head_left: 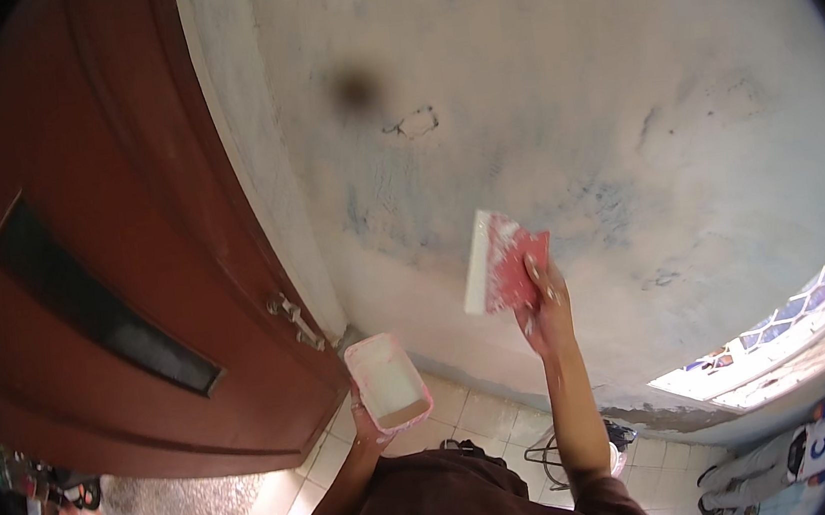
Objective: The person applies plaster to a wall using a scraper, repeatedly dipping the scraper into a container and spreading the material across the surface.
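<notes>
My left hand (363,421) is closed around the side of a rectangular tub (415,417) with a pink, smeared rim. White paste lies inside it, and the tub is tilted toward me. In my right hand (550,305) is a flat red putty spreader (516,265), gripped between thumb and fingers. White paste coats its long left edge and streaks its face. White smears also mark my right fingers. The spreader is held up in front of the patchy pale wall (533,64); whether its edge touches the wall, I cannot tell.
A red-brown door (120,248) with a metal handle (295,322) stands at the left. Light comes through a patterned window (791,318) at the right. Below it is a person (796,459) in grey trousers. Dark cables (548,456) lie on the tiled floor (484,416).
</notes>
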{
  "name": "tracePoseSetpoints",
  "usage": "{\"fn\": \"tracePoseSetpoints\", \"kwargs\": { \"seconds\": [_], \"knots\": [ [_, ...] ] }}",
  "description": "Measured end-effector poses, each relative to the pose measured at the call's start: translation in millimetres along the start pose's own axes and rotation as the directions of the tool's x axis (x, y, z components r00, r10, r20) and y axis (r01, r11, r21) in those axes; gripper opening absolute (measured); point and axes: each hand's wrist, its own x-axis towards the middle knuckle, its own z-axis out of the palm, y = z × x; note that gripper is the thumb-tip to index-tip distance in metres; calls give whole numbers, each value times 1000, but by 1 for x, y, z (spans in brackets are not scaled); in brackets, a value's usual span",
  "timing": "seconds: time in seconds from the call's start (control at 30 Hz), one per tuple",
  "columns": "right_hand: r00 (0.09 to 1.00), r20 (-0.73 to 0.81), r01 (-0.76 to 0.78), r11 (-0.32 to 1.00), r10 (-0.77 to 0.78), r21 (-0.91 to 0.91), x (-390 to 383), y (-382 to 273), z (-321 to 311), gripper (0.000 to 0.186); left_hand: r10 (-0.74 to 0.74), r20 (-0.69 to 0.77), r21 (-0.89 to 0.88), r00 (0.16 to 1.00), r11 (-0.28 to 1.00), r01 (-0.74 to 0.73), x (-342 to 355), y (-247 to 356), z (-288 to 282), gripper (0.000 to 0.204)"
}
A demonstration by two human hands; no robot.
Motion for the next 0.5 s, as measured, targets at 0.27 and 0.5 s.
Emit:
{"fn": "tracePoseSetpoints", "kwargs": {
  "seconds": [0.27, 0.5],
  "knots": [
    [98, 767, 697, -506, -634, -508, 126, -89, 204, 29, -121, -80, -57, 989, 991, 117, -6, 98, -44, 62],
    [246, 926, -33, -957, -288, -289, 256, -72, 238, 54, -215, -92, 100, 972, 970, 223, -11, 150, -29, 63]
  ]
}}
